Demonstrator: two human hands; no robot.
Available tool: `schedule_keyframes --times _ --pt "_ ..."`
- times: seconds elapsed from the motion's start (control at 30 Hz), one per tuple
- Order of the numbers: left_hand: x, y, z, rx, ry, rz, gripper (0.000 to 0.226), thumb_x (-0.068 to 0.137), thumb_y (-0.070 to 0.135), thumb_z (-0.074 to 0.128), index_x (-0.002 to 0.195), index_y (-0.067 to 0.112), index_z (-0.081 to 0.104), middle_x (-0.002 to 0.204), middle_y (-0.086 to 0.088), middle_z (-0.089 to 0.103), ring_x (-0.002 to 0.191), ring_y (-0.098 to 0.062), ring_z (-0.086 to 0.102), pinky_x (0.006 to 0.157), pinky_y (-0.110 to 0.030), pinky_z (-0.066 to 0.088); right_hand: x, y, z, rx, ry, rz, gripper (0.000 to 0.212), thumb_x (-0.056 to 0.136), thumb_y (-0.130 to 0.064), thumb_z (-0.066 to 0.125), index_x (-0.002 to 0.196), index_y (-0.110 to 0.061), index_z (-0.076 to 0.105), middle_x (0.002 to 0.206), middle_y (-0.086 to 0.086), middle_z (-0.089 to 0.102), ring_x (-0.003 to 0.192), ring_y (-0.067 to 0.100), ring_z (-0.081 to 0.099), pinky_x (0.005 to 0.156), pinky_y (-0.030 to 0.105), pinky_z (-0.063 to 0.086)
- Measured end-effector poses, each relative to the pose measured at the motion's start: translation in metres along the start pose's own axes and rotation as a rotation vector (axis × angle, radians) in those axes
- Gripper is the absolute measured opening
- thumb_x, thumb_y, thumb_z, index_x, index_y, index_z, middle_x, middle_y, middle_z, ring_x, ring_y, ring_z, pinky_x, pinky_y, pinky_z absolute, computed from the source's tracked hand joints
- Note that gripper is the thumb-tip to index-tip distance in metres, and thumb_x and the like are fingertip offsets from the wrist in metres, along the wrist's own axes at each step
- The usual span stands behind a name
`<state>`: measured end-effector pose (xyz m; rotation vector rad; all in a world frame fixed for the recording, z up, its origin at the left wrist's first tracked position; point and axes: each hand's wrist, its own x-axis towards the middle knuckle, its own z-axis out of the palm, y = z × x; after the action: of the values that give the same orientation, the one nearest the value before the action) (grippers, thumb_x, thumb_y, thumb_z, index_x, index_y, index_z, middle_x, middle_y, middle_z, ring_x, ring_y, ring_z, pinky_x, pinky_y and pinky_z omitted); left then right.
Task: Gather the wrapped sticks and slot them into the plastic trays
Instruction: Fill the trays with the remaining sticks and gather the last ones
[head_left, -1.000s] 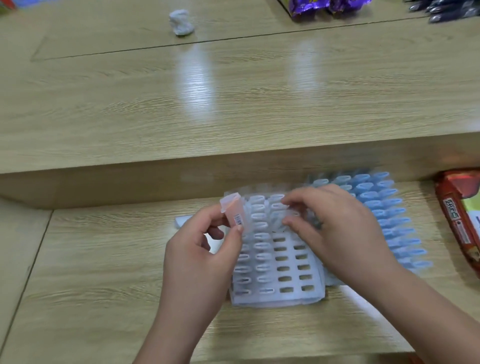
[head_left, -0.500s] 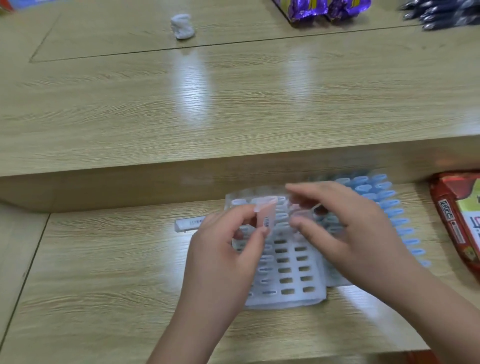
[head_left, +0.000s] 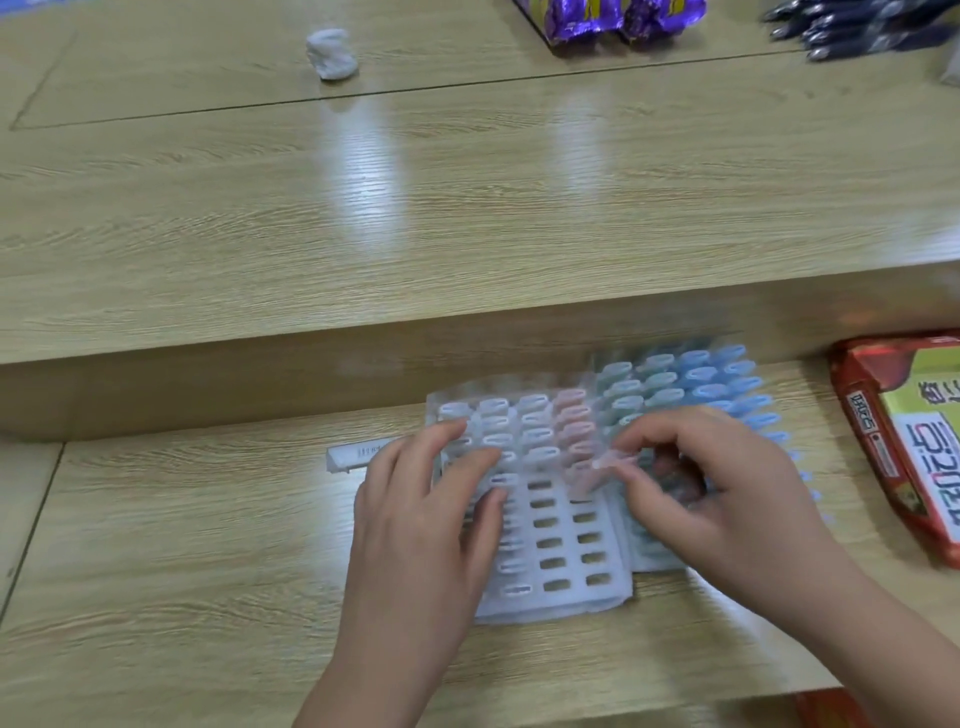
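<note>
Over the slotted white tray — right hand pinches a pink stick.

A white tray lies flat, its far slots filled with upright pale sticks and one pink column, its near slots empty. Touching its right side, a second tray holds green and blue sticks. The right hand pinches a pink stick at the pink column. A loose stick lies flat to the left.

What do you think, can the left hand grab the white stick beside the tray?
Probably yes: the white wrapped stick lies uncovered on the desk beside the left hand, whose fingers rest flat on the tray.
</note>
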<state>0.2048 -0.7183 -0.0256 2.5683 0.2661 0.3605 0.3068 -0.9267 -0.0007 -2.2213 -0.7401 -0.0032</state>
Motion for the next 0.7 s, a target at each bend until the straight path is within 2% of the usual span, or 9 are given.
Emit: schedule_keyframes --times 0.13,0.33,0.5,0.57,0.63,0.7 --pt "-0.001 -0.003 0.002 -0.017 -0.005 0.004 0.026 0.092 0.032 0.062 0.116 0.027 0.069 0.133 0.006 0.055 0.125 -0.018 0.047 0.102 -0.037 0.041 -0.003 0.005 0.007 -0.115 -0.023 -0.059 0.014 0.08 -0.027 0.071 0.094 -0.031 0.07 0.078 -0.017 0.062 0.073 0.005 0.056 0.054 0.035 0.05" --pt "-0.001 -0.003 0.001 0.007 -0.004 0.014 0.026 0.092 0.033 0.063 0.117 0.029 0.069 0.134 0.009 0.056 0.125 -0.016 0.045 0.103 -0.034 0.036 -0.001 0.008 0.003 -0.146 -0.051 -0.153 0.011 0.08 -0.02 0.071 0.09 -0.019 0.075 0.086 -0.014 0.069 0.079 0.013 0.062 0.056 0.037 0.053" --pt "0.0 -0.002 0.0 0.001 0.004 0.019 0.026 0.091 0.034 0.063 0.116 0.03 0.07 0.134 0.01 0.056 0.125 -0.015 0.043 0.103 -0.031 0.033 0.0 0.009 -0.004 -0.264 -0.088 -0.233 0.003 0.084 -0.016 0.071 0.084 -0.015 0.074 0.088 -0.009 0.07 0.076 0.023 0.061 0.051 0.036 0.051" --pt "0.0 -0.003 0.001 0.007 0.006 0.02 0.026 0.092 0.034 0.063 0.116 0.029 0.07 0.134 0.01 0.057 0.125 -0.015 0.044 0.103 -0.031 0.033 0.0 0.009 -0.006 -0.33 -0.12 -0.285 0.009 0.087 -0.016 0.067 0.087 -0.015 0.076 0.091 -0.008 0.071 0.076 0.026 0.062 0.05 0.037 0.051" --pt "0.0 -0.003 0.001 -0.007 0.018 0.031 0.024 0.096 0.036 0.061 0.117 0.029 0.07 0.135 0.011 0.056 0.126 -0.015 0.044 0.104 -0.031 0.035 0.0 0.006 -0.006 -0.427 -0.152 -0.351 0.023 0.088 -0.021 0.056 0.093 -0.016 0.078 0.095 -0.004 0.071 0.077 0.027 0.064 0.046 0.038 0.051" --pt "-0.001 -0.007 0.001 -0.096 0.051 0.03 0.025 0.097 0.037 0.057 0.117 0.028 0.069 0.134 0.012 0.057 0.126 -0.014 0.046 0.105 -0.028 0.037 0.0 0.002 -0.004 -0.51 -0.161 -0.389 0.034 0.085 -0.022 0.047 0.098 -0.017 0.078 0.098 0.001 0.071 0.078 0.029 0.065 0.042 0.038 0.049"
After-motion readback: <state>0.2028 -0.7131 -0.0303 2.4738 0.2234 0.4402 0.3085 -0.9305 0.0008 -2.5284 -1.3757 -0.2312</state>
